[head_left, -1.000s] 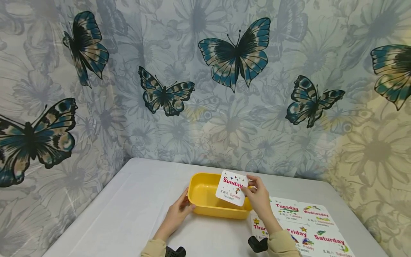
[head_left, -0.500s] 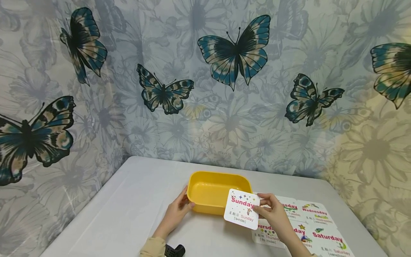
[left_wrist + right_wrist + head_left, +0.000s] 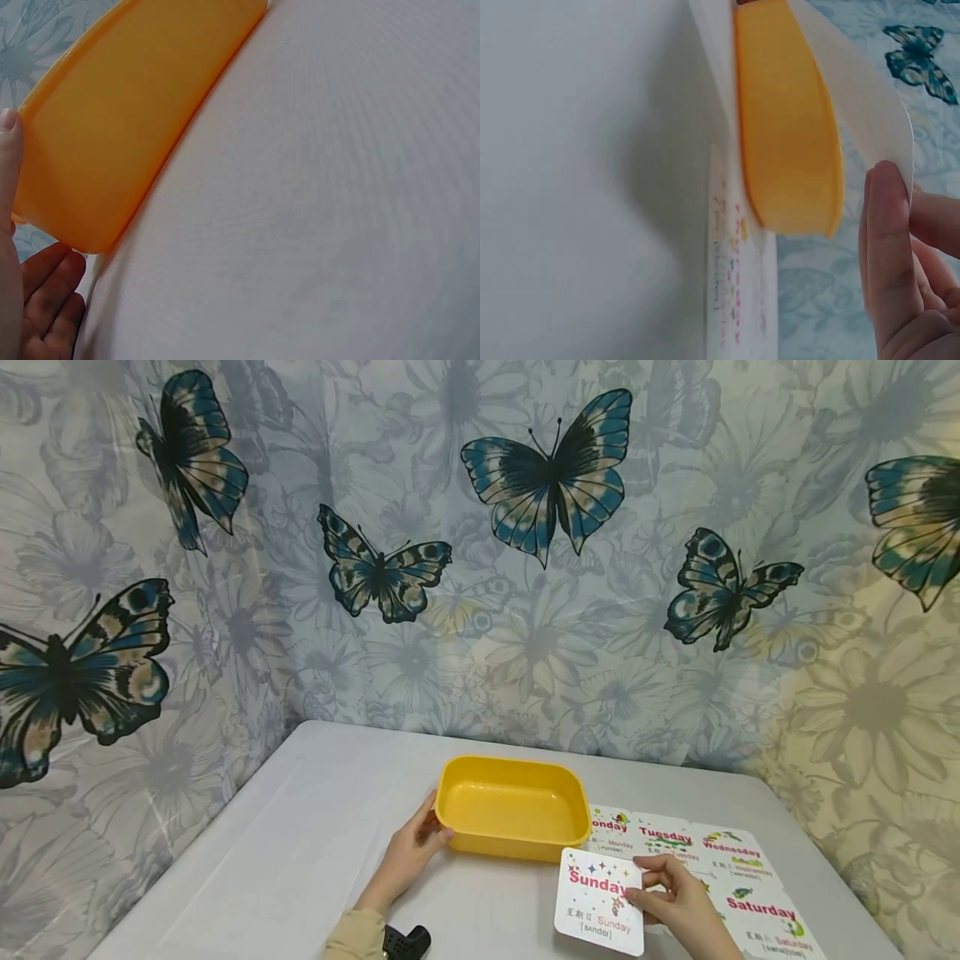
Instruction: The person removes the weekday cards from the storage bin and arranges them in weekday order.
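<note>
A yellow plastic box stands on the table, with nothing visible inside it. My left hand holds its left end, thumb at the front corner and fingers round the side; the left wrist view has the fingers by the box's lower corner. In front of the box's right corner, my right hand pinches a white square "Sunday" card by its right edge. The right wrist view shows that card edge-on between thumb and fingers, raised above the table.
Day cards lie in rows at the right: Monday, Tuesday, Wednesday and Saturday. The held card and right hand cover others. Behind the white table hangs a butterfly-patterned cloth.
My right hand has carried the Sunday card from over the box toward me and to the right, above the table. The left hand stays on the box.
</note>
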### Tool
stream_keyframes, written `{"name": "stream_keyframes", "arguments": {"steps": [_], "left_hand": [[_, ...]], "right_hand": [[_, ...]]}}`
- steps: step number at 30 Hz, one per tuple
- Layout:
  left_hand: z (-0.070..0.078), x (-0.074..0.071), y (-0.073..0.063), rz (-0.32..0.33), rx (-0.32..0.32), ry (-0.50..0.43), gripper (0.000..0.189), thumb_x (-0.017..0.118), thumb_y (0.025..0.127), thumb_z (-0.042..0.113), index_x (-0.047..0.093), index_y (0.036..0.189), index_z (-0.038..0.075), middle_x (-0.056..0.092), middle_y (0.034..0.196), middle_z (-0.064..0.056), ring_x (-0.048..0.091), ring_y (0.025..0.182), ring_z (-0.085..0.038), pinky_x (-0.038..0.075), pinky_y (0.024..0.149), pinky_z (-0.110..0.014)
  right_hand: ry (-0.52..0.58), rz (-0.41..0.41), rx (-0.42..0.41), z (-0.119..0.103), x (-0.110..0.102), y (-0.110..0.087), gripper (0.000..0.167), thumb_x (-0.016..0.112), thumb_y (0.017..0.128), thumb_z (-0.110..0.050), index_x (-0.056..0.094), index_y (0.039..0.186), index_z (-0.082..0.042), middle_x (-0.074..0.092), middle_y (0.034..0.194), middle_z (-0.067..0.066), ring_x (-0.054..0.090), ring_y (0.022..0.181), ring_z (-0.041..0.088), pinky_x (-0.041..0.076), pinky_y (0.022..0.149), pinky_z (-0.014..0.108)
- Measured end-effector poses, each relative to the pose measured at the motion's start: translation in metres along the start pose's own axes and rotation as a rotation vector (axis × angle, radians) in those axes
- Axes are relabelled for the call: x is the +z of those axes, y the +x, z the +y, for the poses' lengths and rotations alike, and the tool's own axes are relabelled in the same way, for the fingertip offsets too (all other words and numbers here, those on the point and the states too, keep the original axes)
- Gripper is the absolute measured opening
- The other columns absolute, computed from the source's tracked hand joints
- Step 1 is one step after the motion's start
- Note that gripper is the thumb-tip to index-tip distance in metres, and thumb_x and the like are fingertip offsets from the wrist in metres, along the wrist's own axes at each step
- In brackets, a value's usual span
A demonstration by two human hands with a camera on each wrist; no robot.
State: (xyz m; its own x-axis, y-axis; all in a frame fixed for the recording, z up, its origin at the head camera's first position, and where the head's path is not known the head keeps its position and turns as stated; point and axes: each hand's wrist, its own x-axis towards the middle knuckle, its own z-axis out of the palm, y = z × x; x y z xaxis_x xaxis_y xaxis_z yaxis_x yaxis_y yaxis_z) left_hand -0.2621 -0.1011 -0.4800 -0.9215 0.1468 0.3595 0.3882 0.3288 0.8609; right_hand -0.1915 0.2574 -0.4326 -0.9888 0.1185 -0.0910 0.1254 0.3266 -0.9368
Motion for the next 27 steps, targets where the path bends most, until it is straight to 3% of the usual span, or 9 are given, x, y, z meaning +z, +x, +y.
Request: {"name": "stream_keyframes", "arguments": {"steps": [2,5,9,10,19,24,27], "left_hand": [[-0.001,0.0,0.001,0.001,0.004,0.0,0.068,0.064,0.089,0.024,0.029,0.146,0.01,0.057,0.122,-0.015,0.054,0.109,-0.029,0.041,0.092,-0.049],[-0.018,0.003,0.005,0.002,0.008,0.01,0.069,0.064,0.089,0.028,0.029,0.146,0.012,0.058,0.122,-0.011,0.055,0.109,-0.025,0.041,0.092,-0.047],[-0.04,0.008,0.01,-0.007,-0.005,0.017,0.072,0.064,0.088,0.035,0.028,0.147,0.016,0.058,0.123,-0.005,0.054,0.11,-0.021,0.041,0.093,-0.046],[-0.04,0.007,0.01,-0.009,-0.008,0.021,0.072,0.063,0.088,0.037,0.028,0.147,0.017,0.058,0.123,-0.005,0.054,0.11,-0.02,0.041,0.093,-0.045],[-0.038,0.007,0.009,0.001,-0.007,0.017,0.073,0.063,0.087,0.039,0.027,0.147,0.018,0.058,0.122,-0.004,0.054,0.11,-0.022,0.04,0.094,-0.046],[-0.037,0.007,0.009,0.0,-0.011,0.028,0.072,0.063,0.087,0.038,0.028,0.147,0.016,0.058,0.122,-0.003,0.054,0.109,-0.02,0.04,0.094,-0.046],[-0.029,0.006,0.007,0.004,-0.006,0.02,0.071,0.064,0.088,0.033,0.029,0.147,0.014,0.058,0.121,-0.007,0.055,0.109,-0.023,0.04,0.093,-0.048]], "right_hand": [[-0.005,-0.065,0.004,0.005,-0.006,-0.005,0.053,0.072,0.08,-0.008,0.042,0.119,0.012,0.056,0.085,0.011,0.062,0.071,0.026,0.055,0.062,0.036],[-0.011,-0.155,0.016,0.014,-0.015,-0.01,0.053,0.072,0.081,-0.014,0.043,0.116,0.013,0.054,0.081,0.008,0.06,0.065,0.022,0.054,0.06,0.034],[-0.038,-0.211,0.033,0.026,-0.024,-0.014,0.05,0.072,0.081,-0.015,0.045,0.112,0.014,0.054,0.077,0.005,0.054,0.055,0.015,0.05,0.052,0.028],[-0.053,-0.216,0.037,0.029,-0.026,-0.015,0.049,0.072,0.081,-0.015,0.046,0.111,0.014,0.054,0.076,0.004,0.052,0.054,0.014,0.048,0.051,0.027],[-0.164,-0.215,0.109,0.047,-0.033,-0.016,0.043,0.072,0.08,-0.021,0.053,0.103,0.011,0.055,0.073,0.004,0.054,0.063,0.019,0.048,0.056,0.032],[-0.337,-0.124,0.119,0.052,-0.028,-0.014,0.038,0.075,0.077,-0.022,0.056,0.098,0.005,0.055,0.07,0.002,0.054,0.062,0.018,0.046,0.057,0.032],[-0.402,-0.081,0.142,0.055,-0.024,-0.013,0.034,0.076,0.075,-0.018,0.057,0.096,0.002,0.053,0.068,0.003,0.052,0.06,0.018,0.044,0.057,0.031]]}}
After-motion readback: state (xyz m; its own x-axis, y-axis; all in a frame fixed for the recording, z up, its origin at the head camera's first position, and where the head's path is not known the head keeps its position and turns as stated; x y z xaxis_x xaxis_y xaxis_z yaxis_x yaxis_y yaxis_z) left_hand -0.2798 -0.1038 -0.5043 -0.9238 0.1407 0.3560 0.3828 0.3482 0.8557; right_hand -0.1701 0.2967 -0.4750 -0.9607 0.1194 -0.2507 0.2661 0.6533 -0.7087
